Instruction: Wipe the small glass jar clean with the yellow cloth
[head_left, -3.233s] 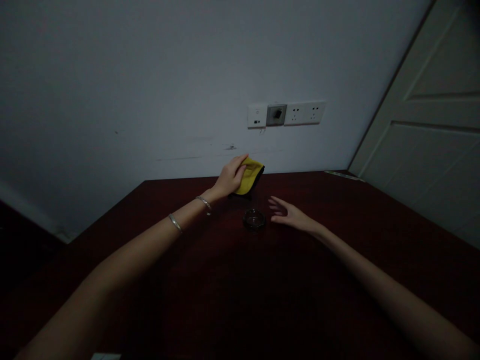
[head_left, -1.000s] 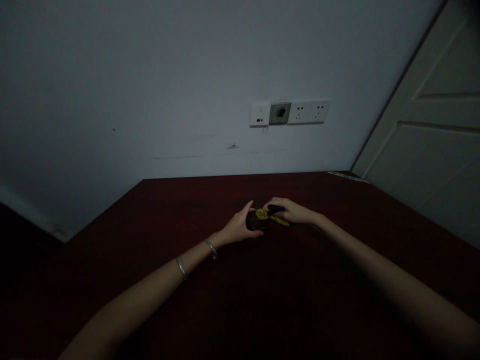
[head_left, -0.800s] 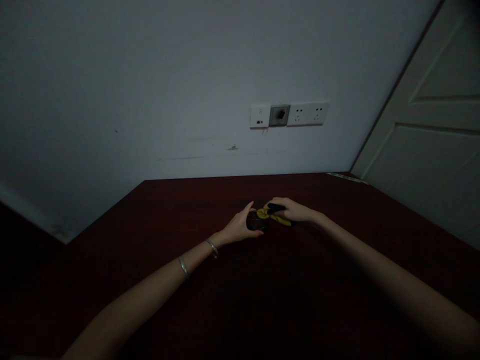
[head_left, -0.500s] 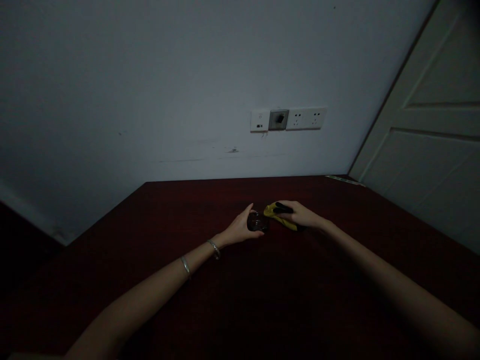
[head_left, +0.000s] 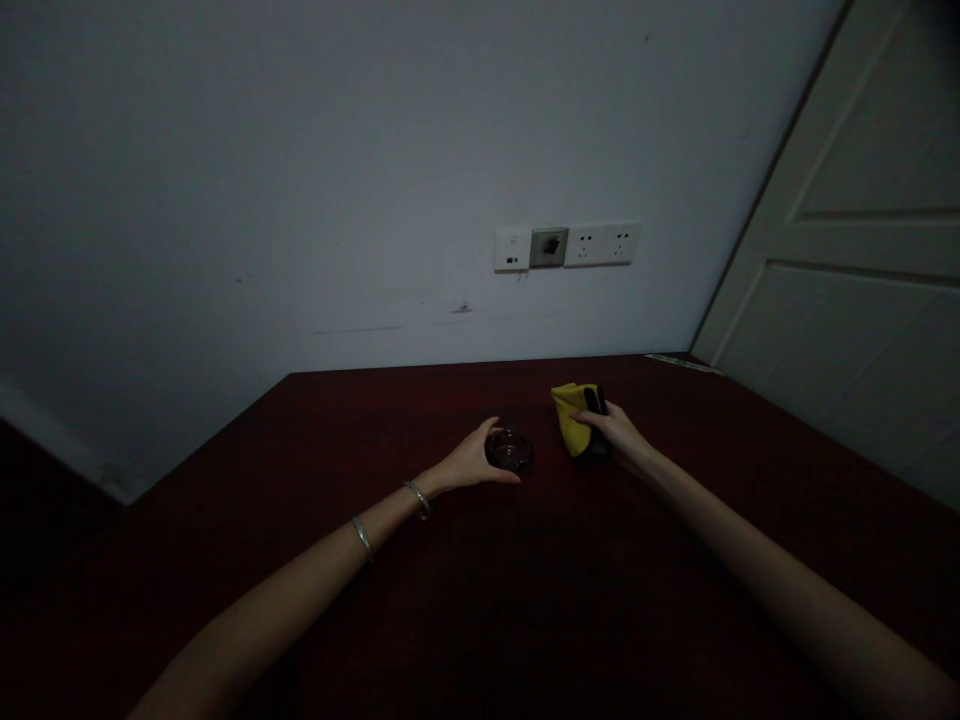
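My left hand [head_left: 471, 460] curves around the left side of a round, dark glass ashtray [head_left: 510, 451], thumb on the near side and fingers on the far side. The ashtray appears to sit flat on the table, its open top facing up. To its right, my right hand [head_left: 613, 428] grips a folded yellow cloth [head_left: 574, 425], held apart from the ashtray. A black part [head_left: 595, 401] shows along the cloth by my fingers; whether it belongs to the cloth or is a separate thing, I cannot tell.
The dark red tabletop [head_left: 480, 600] runs back to a pale wall [head_left: 375, 200] with a row of sockets and a switch [head_left: 566, 247]. A thin pale strip [head_left: 684, 363] lies at the back right corner, near a white panelled door [head_left: 862, 300].
The ashtray has gone from tilted to lying flat, my left hand still around it. My right hand has drawn the cloth away to the right, and the cloth now stands more upright.
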